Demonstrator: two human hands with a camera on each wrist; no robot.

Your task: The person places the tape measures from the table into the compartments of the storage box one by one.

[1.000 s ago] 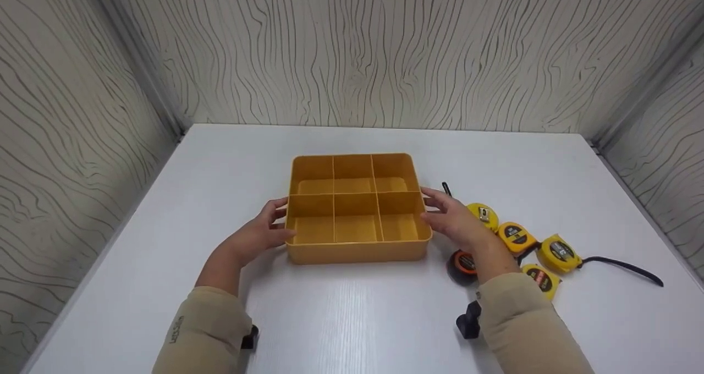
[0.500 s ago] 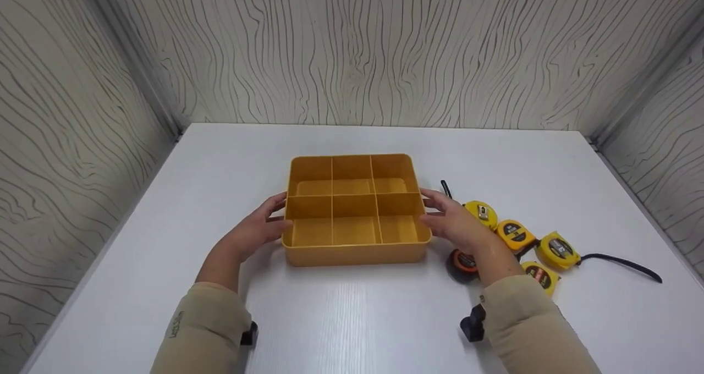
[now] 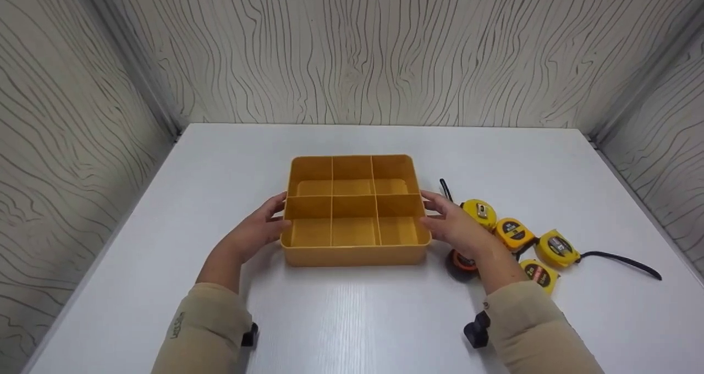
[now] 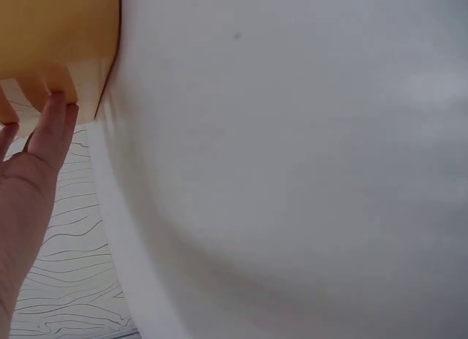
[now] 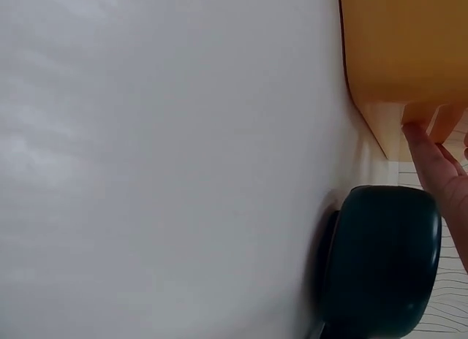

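Sitting a shade nearer the person than a second ago, the yellow divided box (image 3: 356, 256) is between the left hand (image 3: 254, 234) and right hand (image 3: 457, 230), both pinching its side walls, tape measures (image 3: 514, 234) off its right; positioning looks nearly settled.

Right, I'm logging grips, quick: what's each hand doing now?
Left hand: holding the yellow box by its left side.
Right hand: holding the same box by its right side.

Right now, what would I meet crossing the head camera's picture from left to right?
Left hand, mustard rectangular plastic box, right hand, rounded orange-yellow tape measure, rounded yellow tape measure, its long black cord.
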